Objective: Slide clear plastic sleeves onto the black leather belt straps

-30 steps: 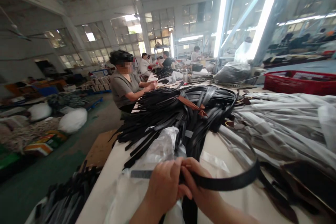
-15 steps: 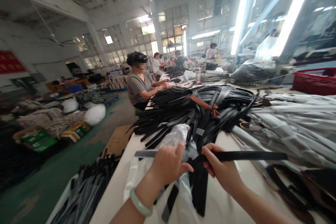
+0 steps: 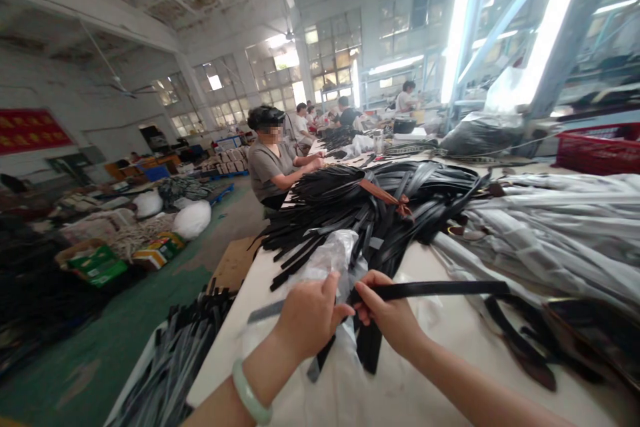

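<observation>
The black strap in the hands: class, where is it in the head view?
Low in the head view: the black strap passes through the right hand and reaches rightward over the white table, below the heap of black straps.

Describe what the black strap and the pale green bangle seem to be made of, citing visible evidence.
The black strap looks like leather or faux leather: smooth satin finish, cut edges. The pale green bangle looks like polished jade or glass: milky colour, glossy highlight.

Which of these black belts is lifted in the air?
The belt in the right hand; it stretches above the table, unlike the heap lying behind.
</observation>
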A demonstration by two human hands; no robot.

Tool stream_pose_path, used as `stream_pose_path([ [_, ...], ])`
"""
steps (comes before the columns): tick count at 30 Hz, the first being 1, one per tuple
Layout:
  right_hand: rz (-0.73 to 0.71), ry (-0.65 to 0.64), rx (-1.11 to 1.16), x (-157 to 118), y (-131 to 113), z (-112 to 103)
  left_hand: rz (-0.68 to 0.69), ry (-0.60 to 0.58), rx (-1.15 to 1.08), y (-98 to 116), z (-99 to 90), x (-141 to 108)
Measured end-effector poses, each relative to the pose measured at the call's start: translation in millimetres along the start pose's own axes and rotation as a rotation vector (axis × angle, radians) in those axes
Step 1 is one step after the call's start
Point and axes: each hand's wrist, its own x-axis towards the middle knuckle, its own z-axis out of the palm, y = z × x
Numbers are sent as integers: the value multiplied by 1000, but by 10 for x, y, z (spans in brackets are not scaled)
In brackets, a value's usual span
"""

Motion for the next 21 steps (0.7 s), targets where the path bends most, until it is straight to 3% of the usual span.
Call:
stream_pose_path([
  [3,13,101,161,103,-59,-75,-127,37,-34,-4,21,-45],
  [6,17,79,173,163,-114,-130,-211,61,-62,-82,15,-69],
  [10,-10,0,57,110,-107,-93,-166,19,-64,-42,53,-14],
  [16,-100,-76,-166,90,-133,-105,-35,-95,138,48,40,86],
  [21,-80,-104,-161,81,-96,-78,-29,-151,91,100,87,150],
])
